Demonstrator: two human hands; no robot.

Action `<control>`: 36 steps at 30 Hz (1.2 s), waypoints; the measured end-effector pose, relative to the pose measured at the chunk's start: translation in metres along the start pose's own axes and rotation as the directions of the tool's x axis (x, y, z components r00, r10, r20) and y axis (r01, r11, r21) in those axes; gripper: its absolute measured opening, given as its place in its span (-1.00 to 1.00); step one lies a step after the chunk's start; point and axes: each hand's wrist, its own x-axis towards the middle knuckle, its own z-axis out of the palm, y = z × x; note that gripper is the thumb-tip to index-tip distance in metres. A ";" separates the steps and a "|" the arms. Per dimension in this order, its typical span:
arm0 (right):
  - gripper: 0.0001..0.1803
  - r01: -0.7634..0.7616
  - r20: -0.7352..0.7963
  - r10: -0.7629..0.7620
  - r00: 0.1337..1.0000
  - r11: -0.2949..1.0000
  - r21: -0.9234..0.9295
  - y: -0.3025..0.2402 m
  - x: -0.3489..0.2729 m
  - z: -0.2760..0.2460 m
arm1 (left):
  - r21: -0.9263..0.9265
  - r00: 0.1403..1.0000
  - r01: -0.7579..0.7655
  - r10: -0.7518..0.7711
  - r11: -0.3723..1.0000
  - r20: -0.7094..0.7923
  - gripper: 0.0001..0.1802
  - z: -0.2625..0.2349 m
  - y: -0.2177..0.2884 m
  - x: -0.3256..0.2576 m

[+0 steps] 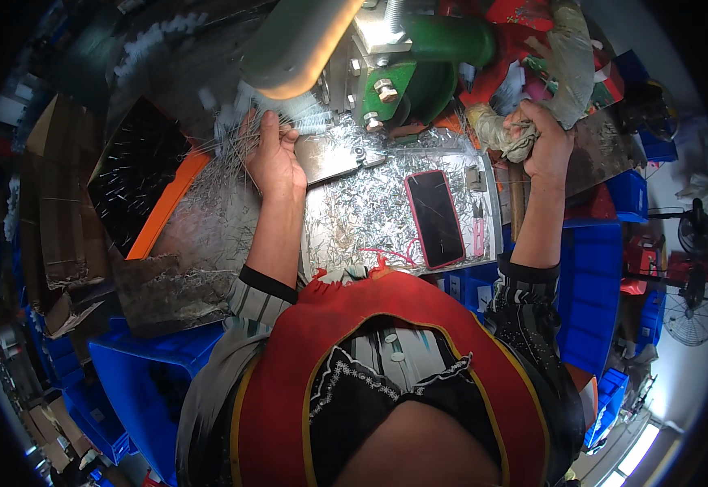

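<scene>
My left hand [277, 158] is closed with its thumb raised, beside the metal block [334, 156] under the green press [403, 89]. Thin metal wires [240, 134] run out from between its fingers. Behind the fingertips a pale fan of similar wires [309, 112] lies close to the press, partly blurred. At the right, my right hand [545, 142] wraps round a lever handle [500, 134] bound in pale, worn cloth. The thick wrapped lever arm [572, 65] rises beyond it.
Metal clippings cover the bright worktop [346, 211], where a red-edged phone [435, 219] and a pink-handled tool [478, 231] lie. An orange-edged dark bin [167, 203] with thin wires stands left. A lamp [301, 49] hangs overhead. Blue bins [589, 284] flank me.
</scene>
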 end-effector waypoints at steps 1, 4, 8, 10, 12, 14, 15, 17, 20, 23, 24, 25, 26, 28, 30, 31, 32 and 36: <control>-0.94 0.002 0.001 -0.002 1.000 1.000 0.000 0.000 0.000 0.000 | 0.001 1.000 0.003 -0.003 1.000 -0.009 -0.54 0.001 0.000 0.000; -0.94 0.011 0.018 -0.012 1.000 1.000 0.010 0.001 0.001 0.000 | 0.004 1.000 0.009 -0.009 1.000 -0.026 -0.54 0.005 0.001 -0.001; -0.94 -0.022 -0.031 0.022 0.999 1.000 0.000 0.001 0.000 0.001 | 0.015 0.999 0.034 -0.033 0.999 -0.029 -0.53 0.005 0.001 0.000; -0.94 -0.007 -0.056 0.007 0.998 1.000 0.002 0.001 0.000 0.001 | 0.054 0.999 0.054 -0.053 0.997 -0.011 -0.52 0.004 0.000 0.001; -0.94 -0.069 -0.074 0.069 0.995 0.998 -0.001 -0.002 -0.002 0.004 | 0.093 0.997 0.074 -0.075 0.993 0.004 -0.51 0.005 0.001 0.001; -0.93 -0.067 -0.043 0.067 0.997 0.998 0.001 -0.001 -0.001 0.002 | 0.186 0.993 0.089 -0.101 0.979 0.058 -0.50 0.010 0.003 -0.003; -0.93 -0.066 -0.014 0.066 0.998 0.998 0.004 -0.001 -0.001 0.001 | 0.185 0.993 0.089 -0.101 0.979 0.058 -0.50 0.008 0.001 -0.001; -0.92 -0.047 -0.050 0.046 0.998 0.999 -0.020 -0.004 -0.003 0.007 | 0.141 0.995 0.091 -0.096 0.986 0.027 -0.49 0.004 -0.001 0.002; -0.91 -0.050 -0.077 0.045 0.996 0.997 -0.061 -0.013 -0.003 0.009 | 0.131 0.998 0.058 -0.062 0.990 0.026 -0.50 0.005 -0.001 0.000; -0.90 -0.094 -0.090 0.087 0.992 0.993 -0.074 -0.021 -0.001 0.009 | 0.154 0.997 0.070 -0.075 0.986 0.029 -0.50 0.007 0.000 0.000; -0.90 -0.118 -0.108 0.110 0.988 0.991 -0.069 -0.024 0.000 0.009 | 0.154 0.997 0.071 -0.076 0.986 0.029 -0.50 0.008 0.000 -0.001; -0.90 -0.120 -0.107 0.112 0.988 0.990 -0.070 -0.027 0.001 0.010 | 0.150 0.997 0.064 -0.070 0.987 0.030 -0.49 0.008 0.000 -0.002; -0.89 -0.135 -0.094 0.128 0.987 0.988 -0.074 -0.029 0.001 0.011 | 0.145 0.998 0.058 -0.063 0.988 0.031 -0.49 0.008 0.001 -0.002; -0.88 -0.150 -0.080 0.144 0.986 0.985 -0.079 -0.029 0.002 0.012 | 0.158 0.998 0.052 -0.058 0.986 0.038 -0.48 0.006 -0.001 -0.001; -0.88 -0.102 -0.103 0.092 0.990 0.991 -0.091 -0.025 0.003 0.012 | 0.169 0.998 0.045 -0.054 0.985 0.044 -0.48 0.006 -0.002 0.000; -0.88 -0.104 -0.100 0.095 0.990 0.990 -0.091 -0.019 0.003 0.012 | 0.160 0.998 0.046 -0.053 0.986 0.041 -0.48 0.008 0.000 -0.001; -0.89 0.019 -0.074 -0.022 0.997 0.999 -0.040 -0.009 -0.001 0.012 | 0.152 0.997 0.052 -0.059 0.987 0.042 -0.49 0.009 0.000 -0.002; -0.94 0.371 0.020 -0.372 0.928 0.928 0.042 0.050 -0.008 0.015 | 0.148 0.997 0.067 -0.071 0.987 0.025 -0.50 0.014 0.000 -0.005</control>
